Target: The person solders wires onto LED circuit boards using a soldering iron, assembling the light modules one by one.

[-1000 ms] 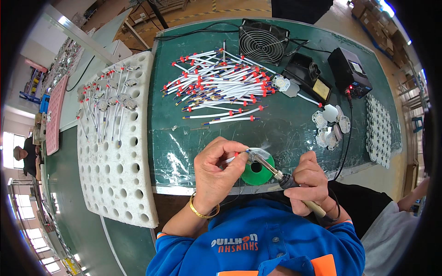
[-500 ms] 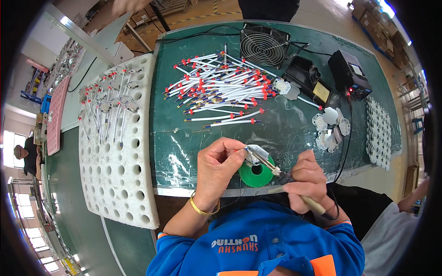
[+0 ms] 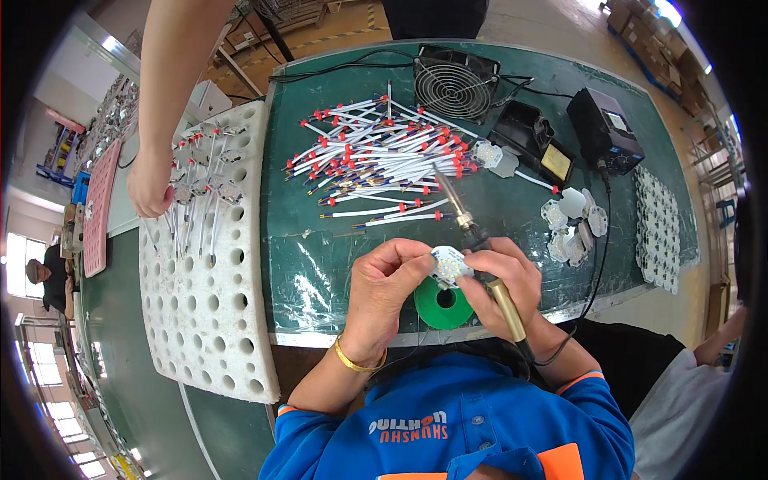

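Observation:
Pinched between the thumb and fingers of my left hand (image 3: pixel 384 280) is a small white LED board (image 3: pixel 450 268), its face with yellow dots turned up. My right hand (image 3: pixel 508 284) grips a soldering iron (image 3: pixel 510 312), whose metal tip points away over the bench toward the wires. The thumb and fingertips of that same hand touch the board's right edge. Under the board lies a green spool (image 3: pixel 432 316), partly covered. Several short white wires with red rings (image 3: pixel 376 152) form a pile beyond my hands. My fingers hide where any wire joins the board.
A person's hand (image 3: pixel 150 186) reaches over boards with wires standing in a white foam tray (image 3: pixel 180 320) at left. Far back are a fan (image 3: pixel 454 88), an iron stand (image 3: pixel 520 132) and a black soldering station (image 3: pixel 606 132). Loose boards (image 3: pixel 574 228) and a board panel (image 3: pixel 658 232) lie right.
The soldering iron has swung up and away from the board. My right fingers have come onto the board, which now faces up. Another person's hand has reached down to the foam tray.

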